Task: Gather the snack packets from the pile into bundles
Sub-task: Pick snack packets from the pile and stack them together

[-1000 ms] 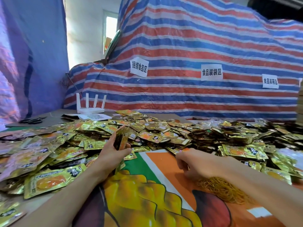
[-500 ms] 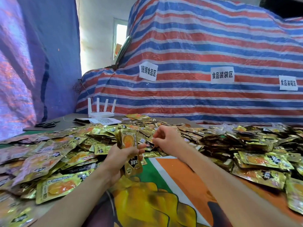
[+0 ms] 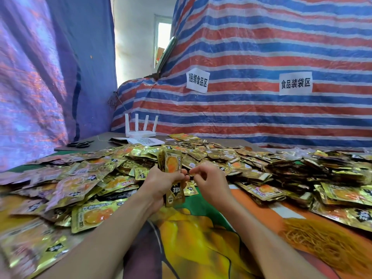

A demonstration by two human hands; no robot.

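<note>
Over the pile (image 3: 90, 184) our left hand (image 3: 161, 185) grips upright gold foil packets (image 3: 172, 165); our right hand (image 3: 210, 183) pinches a dark bit (image 3: 190, 176).

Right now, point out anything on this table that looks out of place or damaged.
The white router and black scissors at the far left corner sit oddly beside the food. The packet pile sprawls loosely, but no visible packet looks torn.

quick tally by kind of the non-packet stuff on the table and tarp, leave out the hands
paper signs: 2
white router: 1
scissors: 1
QR-code sheet: 1
rubber band heap: 1
total: 6
</note>
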